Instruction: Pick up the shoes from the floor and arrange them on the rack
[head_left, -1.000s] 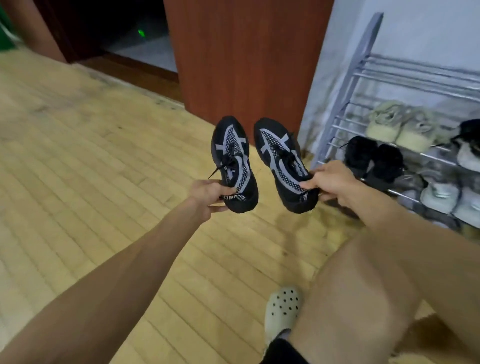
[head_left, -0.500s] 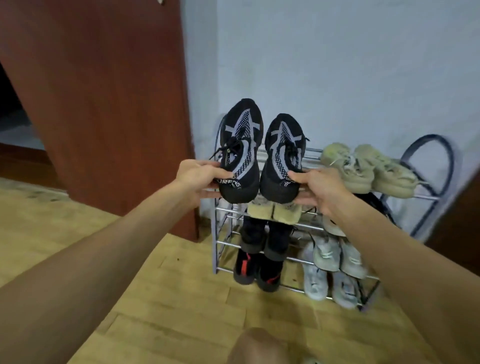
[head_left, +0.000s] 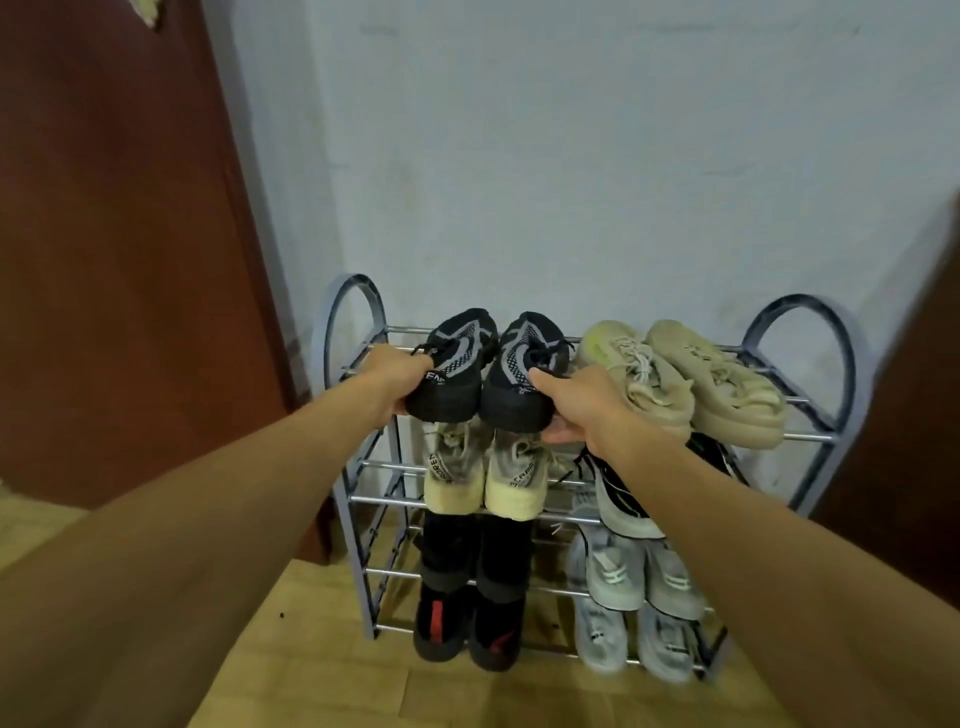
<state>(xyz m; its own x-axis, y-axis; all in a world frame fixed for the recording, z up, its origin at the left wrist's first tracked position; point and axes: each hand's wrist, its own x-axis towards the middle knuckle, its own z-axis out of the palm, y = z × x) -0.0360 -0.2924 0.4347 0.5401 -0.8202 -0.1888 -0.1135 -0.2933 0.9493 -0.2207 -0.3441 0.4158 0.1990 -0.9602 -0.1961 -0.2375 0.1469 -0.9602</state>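
Note:
A grey metal shoe rack (head_left: 802, 340) with several tiers stands against the pale wall. My left hand (head_left: 397, 376) grips the heel of the left black shoe with white markings (head_left: 454, 364). My right hand (head_left: 576, 402) grips the heel of the matching right black shoe (head_left: 522, 371). Both shoes lie side by side, toes toward the wall, on the left half of the top tier. A beige pair (head_left: 691, 379) fills the right half of that tier.
Lower tiers hold a cream pair (head_left: 483, 475), black pairs (head_left: 467, 597), a black-and-white shoe (head_left: 621, 496) and grey pairs (head_left: 639, 603). A brown door (head_left: 114, 234) is at the left, a dark panel (head_left: 914, 395) at the right, wooden floor (head_left: 322, 670) below.
I turned from the floor to face the rack. Both hands carried the black shoes up, then lowered them level onto the left of the top tier.

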